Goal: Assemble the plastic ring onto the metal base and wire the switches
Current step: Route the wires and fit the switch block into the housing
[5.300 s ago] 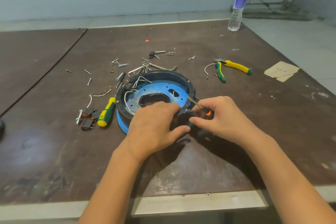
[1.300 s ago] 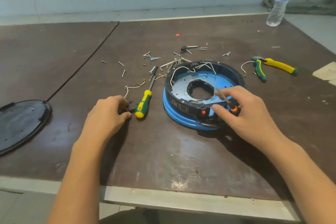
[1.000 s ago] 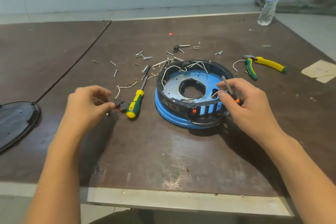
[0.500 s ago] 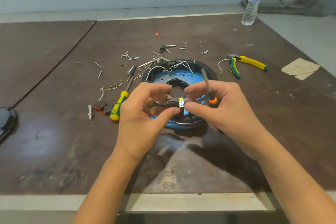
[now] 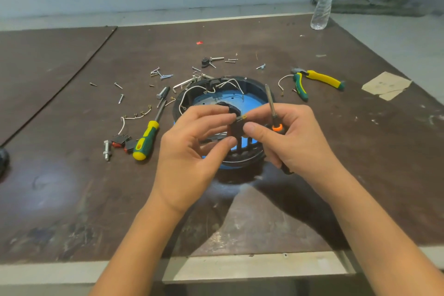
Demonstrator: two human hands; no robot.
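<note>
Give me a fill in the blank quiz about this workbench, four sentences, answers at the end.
The left hand and right hand together pinch one small ___ switch.
The small screwdriver with the orange collar sits in the ___ hand.
The metal base under the plastic ring is ___.
The pliers lie to the ring's ___.
Missing words: black, right, blue, right.

- screwdriver [image 5: 145, 139] [image 5: 272, 108]: 2
- pliers [image 5: 322, 79]: 1
- bottle [image 5: 324, 0]: 1
- ring [image 5: 230, 78]: 1
- base [image 5: 252, 101]: 1
- switch: 1 held [image 5: 235, 131], about 2 lying left [image 5: 121, 139] [image 5: 130, 144]
- screws [image 5: 120, 98]: many, too small to count
</note>
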